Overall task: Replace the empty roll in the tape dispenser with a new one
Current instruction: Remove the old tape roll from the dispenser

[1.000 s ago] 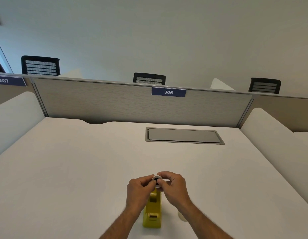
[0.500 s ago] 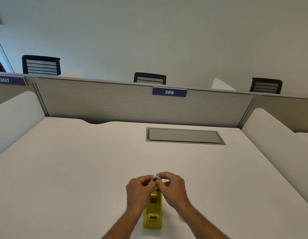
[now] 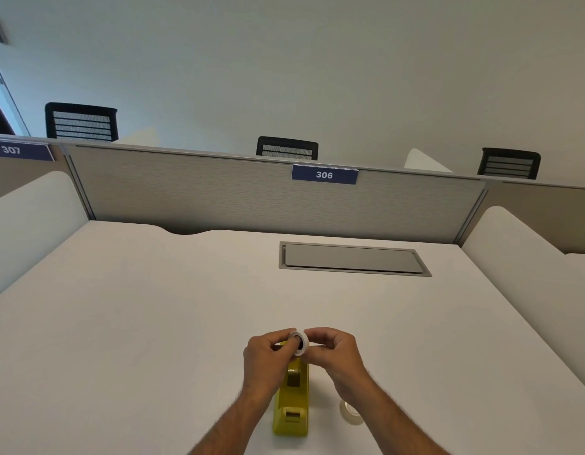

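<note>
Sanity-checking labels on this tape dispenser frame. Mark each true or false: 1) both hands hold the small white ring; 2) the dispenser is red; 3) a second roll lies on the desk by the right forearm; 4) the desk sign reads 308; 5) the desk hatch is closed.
1) True: the left hand and right hand pinch the small white ring above the dispenser.
2) False: the tape dispenser is yellow.
3) True: a clear tape roll lies flat on the desk, partly hidden by the right forearm.
4) False: the sign reads 306.
5) True: the grey hatch is shut.
</note>
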Motion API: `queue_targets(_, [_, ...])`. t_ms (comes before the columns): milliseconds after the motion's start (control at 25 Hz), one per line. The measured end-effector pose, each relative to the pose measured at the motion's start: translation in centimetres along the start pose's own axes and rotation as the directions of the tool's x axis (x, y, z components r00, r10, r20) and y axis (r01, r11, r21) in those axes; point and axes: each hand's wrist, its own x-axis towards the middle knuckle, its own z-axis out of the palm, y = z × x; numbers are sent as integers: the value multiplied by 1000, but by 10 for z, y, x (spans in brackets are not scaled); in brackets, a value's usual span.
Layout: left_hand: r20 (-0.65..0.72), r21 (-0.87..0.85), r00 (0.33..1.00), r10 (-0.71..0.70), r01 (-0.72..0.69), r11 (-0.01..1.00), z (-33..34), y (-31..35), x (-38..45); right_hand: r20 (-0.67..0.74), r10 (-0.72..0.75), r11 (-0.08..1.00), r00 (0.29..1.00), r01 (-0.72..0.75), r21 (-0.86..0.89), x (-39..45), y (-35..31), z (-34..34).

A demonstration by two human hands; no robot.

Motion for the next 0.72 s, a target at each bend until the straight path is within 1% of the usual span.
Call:
queue_targets(80, [31,-32,999,-4,5,999,0,-1,1,-3,4,1000,1000,-4,-17,-1,-1,-4])
queue_targets(240, [53,-42,998,-17,19,999,2,-5,3,-13,-15,995,1000,14,-98,-4,-3,-6])
queue_targets(440, [100,-72,994,-46,53,996,3,-8,6,53,-117,967,992,126,-223,-9,-5,-7])
queue_targets(640, [141,-142,988,-70,90,986,2,-6,3,73,-172,948,982,185,-258,-11,-8,-6])
queue_targets(720, [131,-140,989,-70,88,986,3,-5,2,89,-173,943,981,191,-272,-11,-8,-5])
